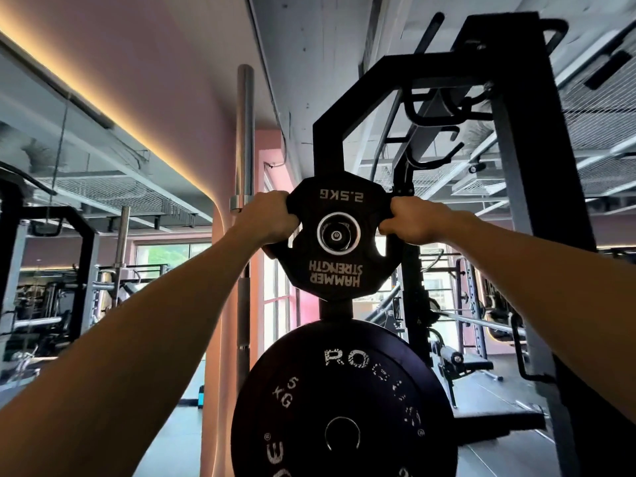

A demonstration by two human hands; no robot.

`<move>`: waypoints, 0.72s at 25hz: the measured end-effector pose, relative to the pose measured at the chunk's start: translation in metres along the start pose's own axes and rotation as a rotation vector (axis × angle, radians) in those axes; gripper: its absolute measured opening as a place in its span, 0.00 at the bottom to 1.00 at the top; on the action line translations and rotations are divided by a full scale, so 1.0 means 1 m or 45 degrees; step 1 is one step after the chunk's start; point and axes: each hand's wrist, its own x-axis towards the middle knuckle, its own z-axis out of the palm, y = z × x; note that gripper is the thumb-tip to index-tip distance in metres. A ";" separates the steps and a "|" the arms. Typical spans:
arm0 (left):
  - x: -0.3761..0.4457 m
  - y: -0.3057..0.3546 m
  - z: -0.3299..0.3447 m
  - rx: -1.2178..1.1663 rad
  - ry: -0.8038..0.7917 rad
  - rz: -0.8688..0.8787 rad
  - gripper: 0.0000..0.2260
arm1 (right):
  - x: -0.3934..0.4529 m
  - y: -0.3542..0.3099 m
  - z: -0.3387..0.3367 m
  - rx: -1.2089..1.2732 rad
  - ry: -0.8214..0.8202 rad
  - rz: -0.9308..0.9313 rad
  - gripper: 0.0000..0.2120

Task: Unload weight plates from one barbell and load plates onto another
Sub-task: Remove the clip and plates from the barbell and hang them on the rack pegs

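Note:
A small black 2.5 kg plate (pixel 339 270), printed upside down with "Hammer Strength", sits on a storage peg (pixel 336 235) of the black rack at about head height. My left hand (pixel 272 218) grips its left cut-out handle. My right hand (pixel 411 220) grips the right cut-out. Both arms reach up and forward. Directly below hangs a larger black 5 kg bumper plate (pixel 344 401) on another peg of the same post.
The black rack frame (pixel 523 166) rises on the right with hooks near its top. An upright steel barbell (pixel 244 139) stands left of the plates against a pink wall. A second barbell (pixel 481 323) lies horizontally behind on the right, near a bench (pixel 464 364).

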 end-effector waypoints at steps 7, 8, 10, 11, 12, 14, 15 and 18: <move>0.031 -0.031 0.076 -0.099 -0.079 0.080 0.14 | 0.058 0.029 0.069 0.202 -0.030 0.054 0.17; 0.035 -0.036 0.085 -0.083 -0.063 0.121 0.14 | 0.066 0.031 0.080 0.217 -0.021 0.061 0.18; 0.040 -0.043 0.099 -0.015 0.002 0.157 0.17 | 0.078 0.035 0.097 0.181 0.052 0.091 0.23; 0.045 -0.047 0.108 0.007 0.031 0.155 0.17 | 0.085 0.036 0.105 0.147 0.083 0.114 0.26; 0.049 -0.051 0.118 0.028 0.050 0.155 0.17 | 0.092 0.037 0.113 0.115 0.109 0.132 0.28; 0.058 -0.058 0.139 0.059 0.085 0.172 0.16 | 0.105 0.042 0.125 0.083 0.159 0.130 0.30; 0.061 -0.061 0.147 0.038 0.127 0.194 0.15 | 0.110 0.046 0.129 0.075 0.182 0.107 0.30; 0.067 -0.067 0.156 -0.029 0.232 0.249 0.15 | 0.113 0.050 0.132 0.030 0.222 0.061 0.29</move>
